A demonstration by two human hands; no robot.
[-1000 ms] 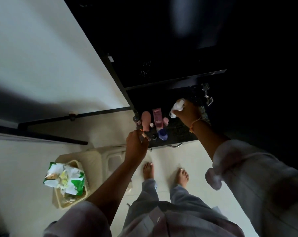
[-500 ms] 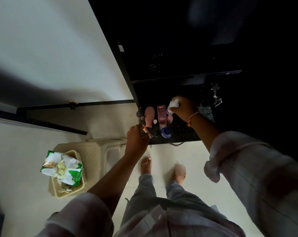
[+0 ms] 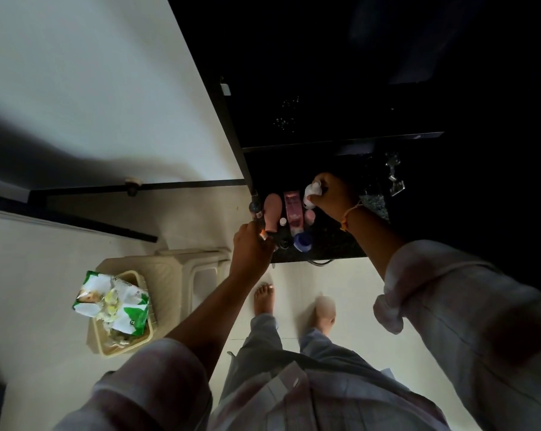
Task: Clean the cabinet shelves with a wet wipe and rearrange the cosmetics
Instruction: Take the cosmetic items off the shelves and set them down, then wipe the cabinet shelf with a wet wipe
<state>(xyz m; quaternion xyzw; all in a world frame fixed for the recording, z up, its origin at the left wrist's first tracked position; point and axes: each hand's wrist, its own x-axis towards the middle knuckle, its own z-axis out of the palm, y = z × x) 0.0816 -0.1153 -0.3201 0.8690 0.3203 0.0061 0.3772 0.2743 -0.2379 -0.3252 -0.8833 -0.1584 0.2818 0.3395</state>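
A dark cabinet shelf point(image 3: 334, 247) holds several cosmetics at its left end: a peach bottle point(image 3: 272, 209), a pink tube point(image 3: 294, 209), a small white-capped item point(image 3: 283, 221) and a blue-capped jar point(image 3: 303, 241). My right hand point(image 3: 334, 194) is closed on a crumpled white wet wipe point(image 3: 312, 191), pressed down on the shelf just right of the pink tube. My left hand point(image 3: 250, 247) is at the shelf's left front corner, fingers closed around a small item with an orange tip point(image 3: 263, 234); what that item is stays unclear.
An upper dark shelf edge point(image 3: 340, 141) juts out above. The open white cabinet door point(image 3: 107, 88) stands at left. On the floor, a cream stool point(image 3: 182, 275) and a basket point(image 3: 144, 337) hold a green-and-white wipes pack point(image 3: 113, 303). My bare feet point(image 3: 263, 297) stand below the shelf.
My right hand with the wipe has slid a little left and back along the shelf toward the pink tube. My left hand has stayed at the front corner. The camera view has shifted slightly.
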